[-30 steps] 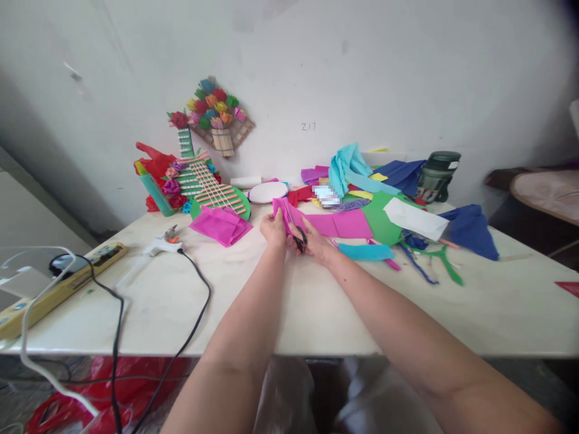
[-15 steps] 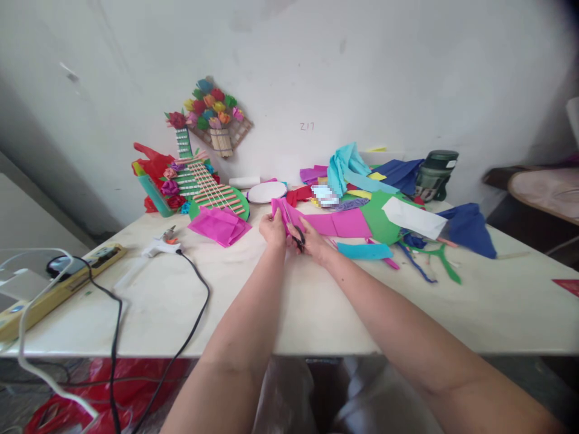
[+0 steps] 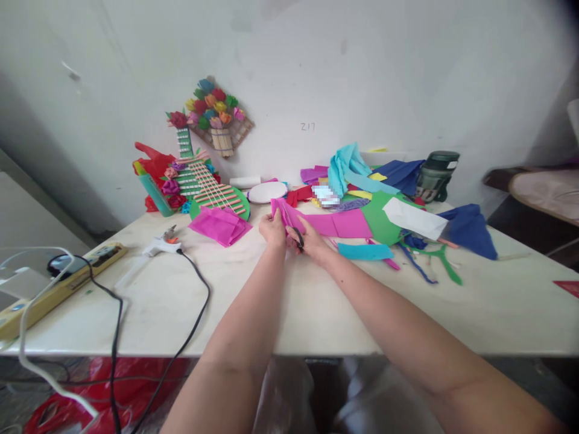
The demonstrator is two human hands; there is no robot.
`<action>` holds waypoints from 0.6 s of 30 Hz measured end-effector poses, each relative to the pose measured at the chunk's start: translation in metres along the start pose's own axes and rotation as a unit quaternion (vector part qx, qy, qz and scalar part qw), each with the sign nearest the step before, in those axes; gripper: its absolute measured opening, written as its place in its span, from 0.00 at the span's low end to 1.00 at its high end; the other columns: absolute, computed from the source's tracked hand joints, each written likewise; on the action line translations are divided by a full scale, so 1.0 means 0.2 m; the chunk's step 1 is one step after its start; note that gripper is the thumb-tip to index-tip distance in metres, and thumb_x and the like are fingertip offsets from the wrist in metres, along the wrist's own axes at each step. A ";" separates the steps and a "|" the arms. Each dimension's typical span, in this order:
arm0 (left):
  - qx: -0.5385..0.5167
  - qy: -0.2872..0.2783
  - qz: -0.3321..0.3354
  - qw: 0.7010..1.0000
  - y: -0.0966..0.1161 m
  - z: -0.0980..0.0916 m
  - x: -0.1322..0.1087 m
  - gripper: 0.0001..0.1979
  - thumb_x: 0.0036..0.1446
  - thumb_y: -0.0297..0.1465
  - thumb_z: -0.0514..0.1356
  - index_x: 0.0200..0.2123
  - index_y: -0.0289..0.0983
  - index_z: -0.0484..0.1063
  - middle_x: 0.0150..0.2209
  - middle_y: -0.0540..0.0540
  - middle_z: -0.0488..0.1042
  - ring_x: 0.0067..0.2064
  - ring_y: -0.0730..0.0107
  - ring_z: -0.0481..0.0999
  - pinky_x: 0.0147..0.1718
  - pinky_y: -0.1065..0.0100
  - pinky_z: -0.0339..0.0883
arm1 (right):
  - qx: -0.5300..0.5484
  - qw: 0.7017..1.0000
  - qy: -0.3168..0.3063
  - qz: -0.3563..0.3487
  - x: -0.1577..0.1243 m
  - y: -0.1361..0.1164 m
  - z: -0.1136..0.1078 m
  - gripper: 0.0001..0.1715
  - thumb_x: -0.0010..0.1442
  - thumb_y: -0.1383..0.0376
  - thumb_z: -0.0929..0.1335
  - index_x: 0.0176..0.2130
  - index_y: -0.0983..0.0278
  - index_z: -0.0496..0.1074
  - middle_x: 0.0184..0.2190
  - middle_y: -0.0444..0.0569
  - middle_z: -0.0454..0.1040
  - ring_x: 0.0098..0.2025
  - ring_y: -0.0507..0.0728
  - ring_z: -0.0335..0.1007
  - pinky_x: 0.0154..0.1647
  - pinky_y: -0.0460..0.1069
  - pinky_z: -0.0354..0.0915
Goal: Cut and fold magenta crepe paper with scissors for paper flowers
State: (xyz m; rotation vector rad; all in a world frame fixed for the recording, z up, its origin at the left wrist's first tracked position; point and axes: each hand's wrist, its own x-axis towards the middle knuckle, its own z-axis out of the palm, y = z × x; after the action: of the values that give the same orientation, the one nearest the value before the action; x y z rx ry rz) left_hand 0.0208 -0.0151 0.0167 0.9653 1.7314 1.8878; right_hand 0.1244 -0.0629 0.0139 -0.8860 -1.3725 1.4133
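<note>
Near the middle of the table, my left hand is closed on the left end of a long magenta paper strip. My right hand grips black-handled scissors whose blades lie along the paper close to my left fingers. From there the strip runs right, flat on the table, to a green paper piece. A turquoise strip lies just right of my right hand. Folded magenta paper rests to the left of my left hand.
At left are a glue gun with a black cable and a yellow power strip. Behind stand a flower-trimmed paper guitar and a green glue bottle. A dark green water bottle and blue paper are at right.
Almost nothing differs. Both hands keep their places on the paper and scissors; the whole view has shifted very slightly.
</note>
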 end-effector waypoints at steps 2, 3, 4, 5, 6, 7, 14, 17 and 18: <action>-0.007 -0.001 -0.001 1.000 0.00 0.00 0.00 0.14 0.50 0.41 0.60 0.23 0.35 0.69 0.21 0.49 0.68 0.26 0.71 0.67 0.26 0.71 0.58 | 0.008 1.000 -0.004 0.015 -0.01 -0.02 0.00 0.52 0.55 0.55 0.69 0.66 0.64 0.38 0.16 0.35 0.64 0.15 0.48 0.58 0.15 0.42 0.57; -0.012 -0.003 -0.001 1.000 0.00 0.01 0.00 0.15 0.50 0.41 0.60 0.23 0.35 0.69 0.21 0.49 0.68 0.26 0.71 0.67 0.26 0.71 0.58 | 0.011 1.000 -0.004 0.024 -0.02 -0.03 0.00 0.53 0.55 0.54 0.69 0.67 0.64 0.37 0.16 0.35 0.65 0.15 0.48 0.59 0.16 0.42 0.57; -0.017 -0.006 -0.001 1.000 0.00 0.01 0.00 0.15 0.50 0.41 0.60 0.24 0.34 0.69 0.20 0.49 0.67 0.26 0.71 0.67 0.26 0.71 0.58 | 0.013 0.999 -0.002 0.029 -0.03 -0.04 0.00 0.53 0.55 0.54 0.69 0.67 0.64 0.37 0.16 0.35 0.65 0.16 0.48 0.59 0.16 0.42 0.58; -0.023 -0.008 0.000 1.000 0.00 0.01 0.00 0.14 0.50 0.41 0.60 0.24 0.34 0.69 0.20 0.50 0.67 0.26 0.71 0.67 0.26 0.71 0.58 | 0.015 0.999 -0.001 0.033 -0.03 -0.04 0.00 0.54 0.55 0.53 0.69 0.67 0.64 0.37 0.16 0.35 0.66 0.16 0.48 0.60 0.17 0.42 0.59; -0.029 -0.010 0.001 1.000 -0.01 0.01 0.00 0.14 0.50 0.41 0.60 0.24 0.34 0.69 0.20 0.50 0.67 0.26 0.72 0.67 0.26 0.72 0.59 | 0.018 0.999 0.001 0.036 -0.04 -0.05 0.00 0.54 0.55 0.53 0.69 0.67 0.64 0.37 0.16 0.36 0.66 0.16 0.49 0.60 0.17 0.43 0.59; -0.034 -0.011 0.001 0.999 -0.01 0.01 -0.01 0.14 0.50 0.40 0.60 0.24 0.34 0.69 0.20 0.50 0.67 0.26 0.72 0.67 0.26 0.71 0.59 | 0.021 0.999 0.002 0.038 -0.04 -0.05 0.00 0.55 0.54 0.53 0.69 0.67 0.65 0.37 0.16 0.36 0.66 0.16 0.49 0.60 0.17 0.43 0.60; -0.039 -0.019 0.009 0.999 0.02 0.02 -0.03 0.14 0.49 0.40 0.60 0.23 0.35 0.69 0.20 0.50 0.67 0.24 0.72 0.66 0.26 0.71 0.58 | 0.045 0.998 -0.004 0.031 -0.01 -0.03 -0.02 0.54 0.54 0.52 0.69 0.66 0.65 0.38 0.16 0.38 0.67 0.16 0.49 0.60 0.16 0.43 0.59; -0.040 -0.022 0.006 0.999 0.03 0.02 -0.05 0.13 0.50 0.39 0.60 0.23 0.35 0.68 0.20 0.51 0.67 0.24 0.74 0.65 0.25 0.72 0.57 | 0.039 0.999 0.006 0.029 -0.01 -0.03 -0.02 0.54 0.54 0.51 0.69 0.66 0.65 0.39 0.16 0.38 0.67 0.16 0.49 0.60 0.16 0.43 0.59; -0.042 -0.024 0.005 0.999 0.04 0.02 -0.05 0.13 0.49 0.39 0.60 0.24 0.35 0.68 0.20 0.51 0.67 0.24 0.74 0.65 0.25 0.72 0.57 | 0.037 0.999 0.007 0.027 -0.01 -0.04 -0.02 0.54 0.54 0.51 0.69 0.66 0.65 0.39 0.16 0.38 0.67 0.16 0.49 0.60 0.16 0.43 0.59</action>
State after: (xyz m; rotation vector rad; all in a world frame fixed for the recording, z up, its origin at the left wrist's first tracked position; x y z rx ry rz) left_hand 0.0310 -0.0208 0.0214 0.9803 1.6098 1.9110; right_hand 0.1301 -0.0646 0.0204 -0.8900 -1.2852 1.4867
